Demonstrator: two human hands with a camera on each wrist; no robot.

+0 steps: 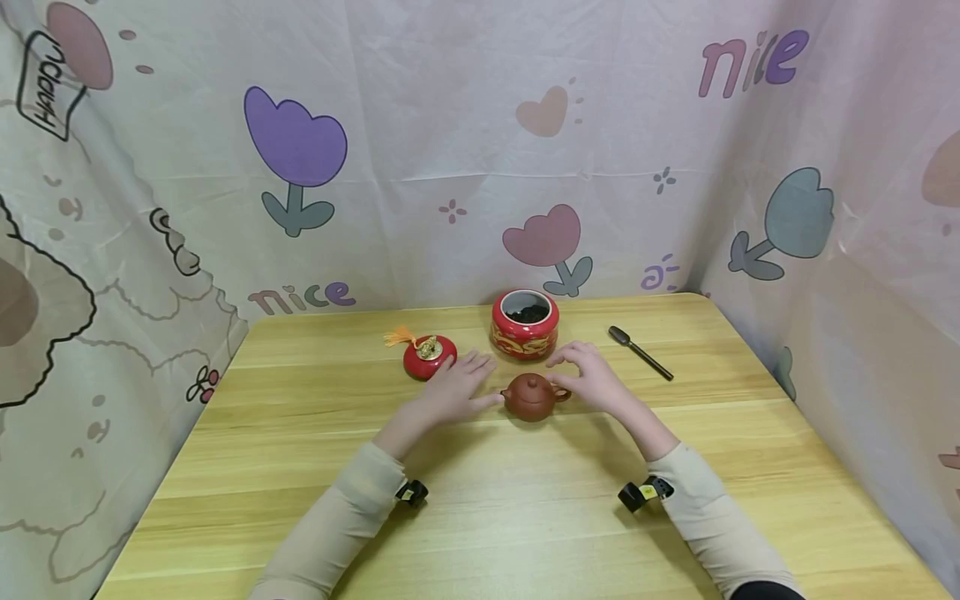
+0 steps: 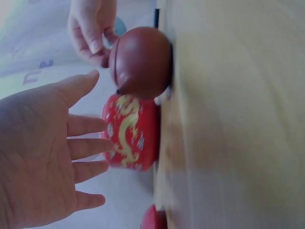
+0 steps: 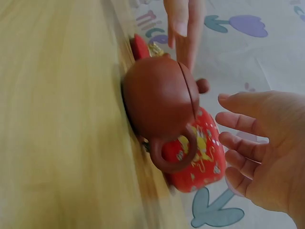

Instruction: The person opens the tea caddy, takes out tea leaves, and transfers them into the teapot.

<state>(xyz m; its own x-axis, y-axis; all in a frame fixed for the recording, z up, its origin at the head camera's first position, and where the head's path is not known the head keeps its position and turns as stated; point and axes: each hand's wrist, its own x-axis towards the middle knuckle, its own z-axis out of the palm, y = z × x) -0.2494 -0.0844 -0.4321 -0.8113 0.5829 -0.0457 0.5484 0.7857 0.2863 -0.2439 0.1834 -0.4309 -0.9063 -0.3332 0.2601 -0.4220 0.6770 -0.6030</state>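
Note:
A small brown clay teapot [image 1: 531, 402] with its lid on stands on the table between the two hands. My left hand [image 1: 448, 395], fingers spread, is at the spout side; its thumb tip is close to the spout, and contact is unclear. In the left wrist view that palm [image 2: 38, 152] holds nothing. At the handle side is my right hand [image 1: 589, 380], its fingers loosely bent. The right wrist view shows a gap between this hand [image 3: 271, 148] and the teapot's looped handle [image 3: 174, 167]. Behind the teapot sits an uncovered red jar [image 1: 523, 340] with dark contents.
Left of the jar lies its red lid [image 1: 414, 362], with a gold knob and orange tassel, just beyond my left fingers. A dark scoop [image 1: 642, 353] lies to the right. The wooden table [image 1: 510, 533] meets a printed cloth [image 1: 420, 100] at the back.

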